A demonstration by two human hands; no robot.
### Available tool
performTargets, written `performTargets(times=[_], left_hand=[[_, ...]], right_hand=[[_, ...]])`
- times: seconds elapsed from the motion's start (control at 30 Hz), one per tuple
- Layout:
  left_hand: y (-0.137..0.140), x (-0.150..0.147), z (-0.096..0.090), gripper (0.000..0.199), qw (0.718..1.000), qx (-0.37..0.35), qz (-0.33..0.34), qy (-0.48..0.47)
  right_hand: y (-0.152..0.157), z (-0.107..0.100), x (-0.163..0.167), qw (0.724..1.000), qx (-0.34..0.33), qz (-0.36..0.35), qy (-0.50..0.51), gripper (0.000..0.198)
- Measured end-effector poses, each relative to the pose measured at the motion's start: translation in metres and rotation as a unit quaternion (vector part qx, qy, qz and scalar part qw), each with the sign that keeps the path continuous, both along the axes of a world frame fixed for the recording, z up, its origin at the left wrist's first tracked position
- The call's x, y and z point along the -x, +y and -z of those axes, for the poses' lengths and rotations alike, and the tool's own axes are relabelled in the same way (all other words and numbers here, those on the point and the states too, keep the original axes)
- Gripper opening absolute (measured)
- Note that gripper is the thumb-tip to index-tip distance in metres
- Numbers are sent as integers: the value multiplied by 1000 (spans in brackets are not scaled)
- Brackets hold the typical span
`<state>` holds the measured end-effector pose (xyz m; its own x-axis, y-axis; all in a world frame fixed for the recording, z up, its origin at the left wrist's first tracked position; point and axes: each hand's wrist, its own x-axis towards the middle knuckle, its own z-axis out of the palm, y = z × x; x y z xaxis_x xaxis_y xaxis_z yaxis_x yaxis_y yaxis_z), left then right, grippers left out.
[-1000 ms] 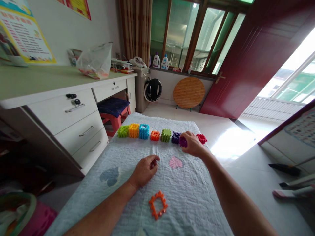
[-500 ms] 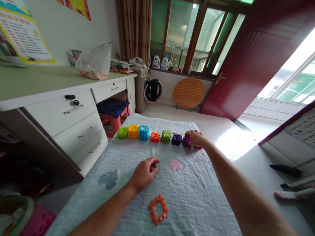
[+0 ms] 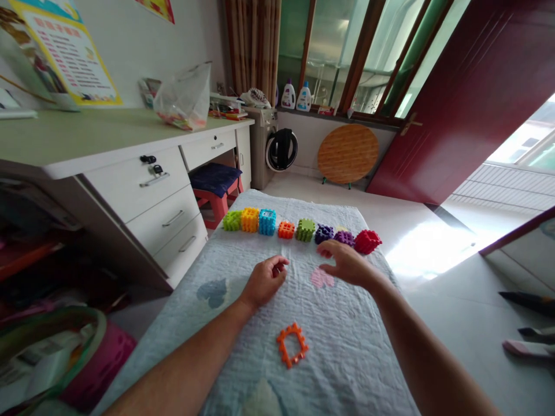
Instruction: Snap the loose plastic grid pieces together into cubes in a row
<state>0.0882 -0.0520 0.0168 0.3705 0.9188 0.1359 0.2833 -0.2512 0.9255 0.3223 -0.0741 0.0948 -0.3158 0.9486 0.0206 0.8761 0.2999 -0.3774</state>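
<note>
1. The pale blue quilted mat (image 3: 243,358) carries everything here, and the row of toy cubes along its far edge serves as the landmark for all places below.
2. The row of cubes (image 3: 303,230) runs from a lime green one at its left end to a red cube (image 3: 367,241) at its right end. The cubes stand close together. To keep them lined up, any approach should come from above or from the near side, not sideways along the line.
3. The right hand (image 3: 347,263) hovers just on the near side of the row's right part, palm down, fingers loosely spread and holding nothing. Its fingertips are nearest the purple cube (image 3: 344,237), but apart from it. A light, slow touch would suit, since these hollow plastic pieces probably slide easily on cloth.
4. The left hand (image 3: 264,280) rests on the mat, on the near side of the row's middle, fingers curled loosely inward with thumb near fingertips. I cannot tell whether it pinches anything small. It could steady the cloth so wrinkles do not tip a cube.
5. The orange frame piece (image 3: 292,345) lies flat and alone, well to the near side of the row, between the two forearms. Lifting it by opposite edges would avoid bending its toothed rim.
</note>
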Motion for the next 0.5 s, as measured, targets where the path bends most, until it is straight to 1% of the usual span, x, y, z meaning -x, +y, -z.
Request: performTargets(times=[0.03,0.07,0.1,0.17,0.23,0.3,0.4,0.5], left_hand=[[3,1,2,25,1000,1,-15,-14],[6,2,3,25,999,1,-28,-27],[8,3,4,24,998,3,-38,-39],[11,4,7,22,997,7,-48,-59],[11,4,8,22,997,9,-46,-68],[10,3,8,21,997,2,-41,-62],[9,3,9,21,998,-13,-38,-48],[9,3,10,21,998,-18,-40,-45]], right_hand=[[-14,2,17,997,47,-60,25,29],[-28,4,34,988,86,-119,37,31],[-40,8,49,980,108,-163,37,35],[-58,16,72,969,132,-207,17,40],[-68,24,83,971,127,-200,-7,42],[-70,29,86,974,133,-181,-22,40],[-64,30,83,972,157,-177,-7,26],[-53,28,76,968,186,-162,38,13]])
